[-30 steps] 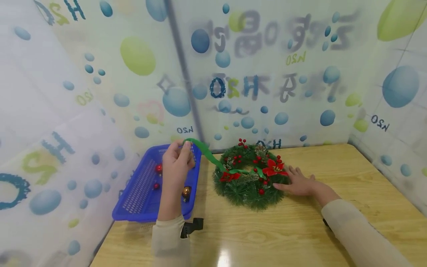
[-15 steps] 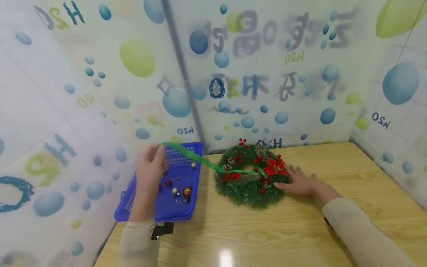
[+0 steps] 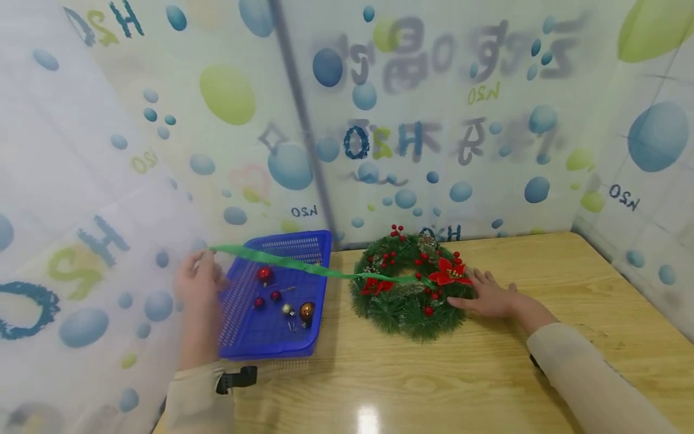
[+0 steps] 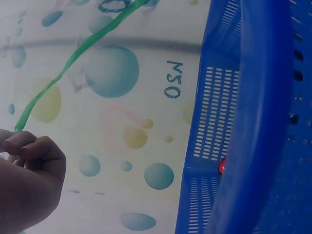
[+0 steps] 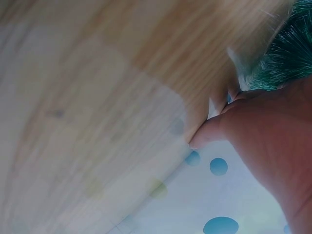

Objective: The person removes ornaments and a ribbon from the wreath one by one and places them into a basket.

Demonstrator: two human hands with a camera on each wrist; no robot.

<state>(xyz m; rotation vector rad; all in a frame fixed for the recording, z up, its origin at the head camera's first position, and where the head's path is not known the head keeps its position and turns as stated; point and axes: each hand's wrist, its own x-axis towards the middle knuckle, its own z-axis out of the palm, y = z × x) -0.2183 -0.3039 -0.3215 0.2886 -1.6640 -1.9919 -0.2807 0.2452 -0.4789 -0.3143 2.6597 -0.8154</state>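
Observation:
A green ribbon (image 3: 282,260) stretches almost straight from a wreath (image 3: 417,316) to my left hand (image 3: 200,298), which pinches its end above the left side of a blue basket. In the left wrist view the ribbon (image 4: 73,56) rises from the curled fingers of the left hand (image 4: 34,180). The wreath is green, with red poinsettias (image 3: 449,272), red berries and pine cones, and lies flat on the table. Against its right edge rests my right hand (image 3: 490,296), fingers spread. The right wrist view shows that hand (image 5: 263,131) beside the green needles (image 5: 287,53).
The blue plastic basket (image 3: 265,348) stands left of the wreath on the wooden table (image 3: 412,386). Inside are red baubles (image 3: 264,275), a copper bauble (image 3: 306,311) and smaller ornaments. A patterned curtain (image 3: 379,120) closes off the back and sides.
My left hand has moved left and slightly down across the basket, drawing the ribbon longer and straighter. The right hand and the wreath have stayed in place.

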